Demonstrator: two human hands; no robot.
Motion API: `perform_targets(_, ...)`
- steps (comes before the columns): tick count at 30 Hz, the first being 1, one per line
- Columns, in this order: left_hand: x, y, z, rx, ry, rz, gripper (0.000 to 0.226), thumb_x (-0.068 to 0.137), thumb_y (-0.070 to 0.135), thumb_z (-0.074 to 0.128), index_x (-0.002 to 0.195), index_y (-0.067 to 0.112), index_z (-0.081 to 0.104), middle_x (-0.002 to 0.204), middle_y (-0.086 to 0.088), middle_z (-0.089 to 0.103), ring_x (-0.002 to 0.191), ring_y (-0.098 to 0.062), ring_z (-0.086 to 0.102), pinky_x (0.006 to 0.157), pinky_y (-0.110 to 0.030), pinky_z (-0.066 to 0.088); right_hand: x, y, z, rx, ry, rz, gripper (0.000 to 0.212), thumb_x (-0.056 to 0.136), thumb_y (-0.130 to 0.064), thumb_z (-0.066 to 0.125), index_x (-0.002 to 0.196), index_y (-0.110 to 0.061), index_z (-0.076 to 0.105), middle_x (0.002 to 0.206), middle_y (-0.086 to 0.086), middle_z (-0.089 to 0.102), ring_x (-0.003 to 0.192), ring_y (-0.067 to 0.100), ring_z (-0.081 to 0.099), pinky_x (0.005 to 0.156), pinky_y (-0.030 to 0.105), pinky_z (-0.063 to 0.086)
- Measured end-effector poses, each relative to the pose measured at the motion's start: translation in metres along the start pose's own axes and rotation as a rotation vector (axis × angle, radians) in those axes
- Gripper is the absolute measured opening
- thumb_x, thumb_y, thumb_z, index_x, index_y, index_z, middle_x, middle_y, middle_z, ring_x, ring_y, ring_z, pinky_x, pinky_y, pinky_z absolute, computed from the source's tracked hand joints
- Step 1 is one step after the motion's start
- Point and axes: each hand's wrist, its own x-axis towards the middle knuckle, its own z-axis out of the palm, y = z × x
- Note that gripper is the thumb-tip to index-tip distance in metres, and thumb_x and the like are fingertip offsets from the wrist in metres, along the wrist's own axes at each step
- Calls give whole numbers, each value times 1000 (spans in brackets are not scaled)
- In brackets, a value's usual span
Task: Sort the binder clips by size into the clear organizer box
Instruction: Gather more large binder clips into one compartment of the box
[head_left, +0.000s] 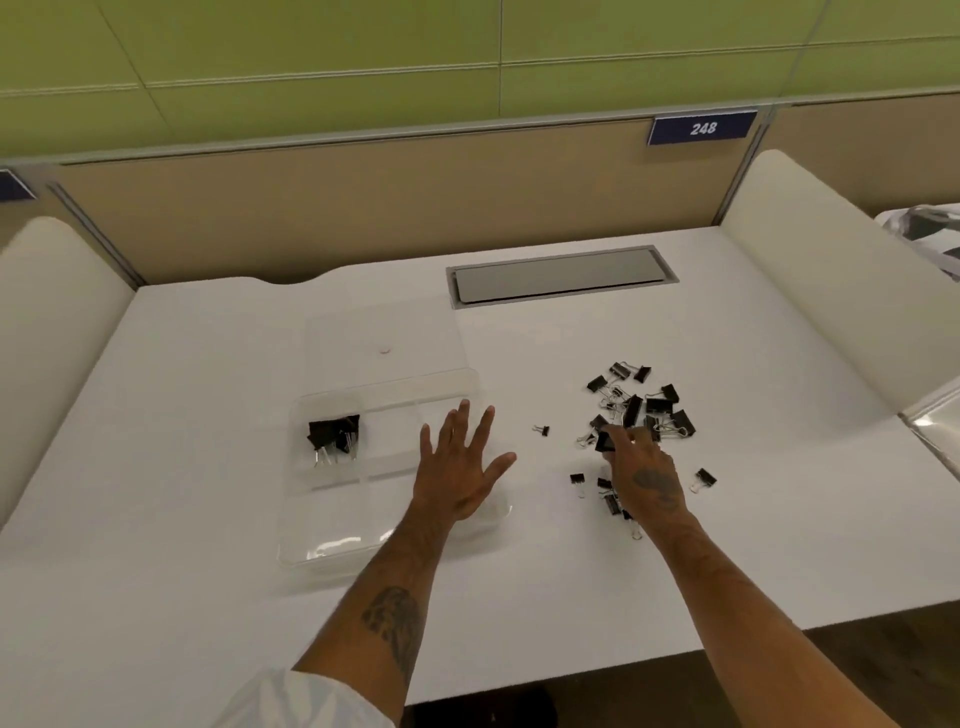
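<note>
A clear organizer box (322, 540) lies on the white table, left of centre, its lid (382, 338) flat behind it. Several large black binder clips (332, 436) sit in its back left compartment. My left hand (457, 467) hovers over the box's right side with fingers spread and holds nothing. To the right lies a loose pile of black binder clips (644, 405) of mixed sizes. My right hand (644, 473) reaches into the pile's near edge and pinches a black clip (605, 441) with its fingertips. More small clips (610, 501) lie under and beside that hand.
A single tiny clip (542, 429) lies between box and pile. A grey cable hatch (561, 278) is set into the table at the back. White side partitions (810, 270) flank the table. The table's front edge (571, 670) runs below my arms.
</note>
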Motion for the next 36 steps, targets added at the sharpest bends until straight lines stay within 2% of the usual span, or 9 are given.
perform_targets(3,-12,-33,-14,49,95,-54,75,90,72,12,151,34,-11,162,-3,-11,149,-21,-4,118,-54,-2,16,-39,-9,148,-11,-69,34,93,-17,55,127,-17,52,114,16,54,100,33,55,78,40,50)
perform_targets(7,-41,-94,-28,80,191,-197,81,90,73,10,154,23,0,162,-6,-2,149,-23,-1,118,-55,5,30,-104,-9,215,-36,-189,34,95,-20,52,129,-22,51,118,12,53,105,29,50,80,38,47)
perform_targets(12,-84,-156,-39,52,226,-314,86,87,73,7,154,19,3,162,-6,0,149,-23,0,118,-52,8,34,-186,3,240,-83,-315,37,96,-26,51,132,-25,48,121,9,51,110,27,50,83,38,49)
perform_targets(16,-105,-186,-34,41,168,-345,89,85,75,5,154,18,3,162,-8,0,149,-25,1,117,-52,11,30,-242,13,247,-141,-364,42,95,-30,51,136,-25,44,122,6,51,115,25,47,91,38,46)
perform_targets(19,-110,-195,-27,12,97,-319,93,81,77,-3,153,18,-7,161,-4,-14,148,-20,-11,119,-47,3,29,-274,20,226,-182,-402,41,94,-31,53,133,-25,47,119,6,53,113,25,48,91,37,45)
perform_targets(22,-113,-198,-21,-21,65,-298,94,80,77,-2,152,17,-11,157,1,-23,148,-18,-14,119,-45,0,28,-297,25,212,-211,-443,38,93,-30,55,130,-23,50,114,7,55,107,25,51,88,33,44)
perform_targets(30,-115,-198,-17,-63,64,-299,91,84,75,6,151,17,-13,160,1,-17,147,-16,-15,119,-43,-1,29,-327,43,162,-241,-516,40,93,-25,55,131,-17,50,115,11,57,105,26,52,88,35,45)
perform_targets(33,-115,-198,-15,-62,69,-305,90,85,74,8,151,17,-14,159,2,-19,147,-16,-15,119,-44,0,29,-336,50,156,-255,-532,39,95,-19,50,134,-15,48,122,13,56,109,26,52,92,32,43)
perform_targets(36,-114,-199,-13,-58,65,-306,90,86,75,8,152,18,-14,159,3,-20,147,-16,-15,120,-44,1,28,-344,56,160,-306,-531,46,97,-11,46,142,-13,39,141,12,45,126,26,46,105,28,34)
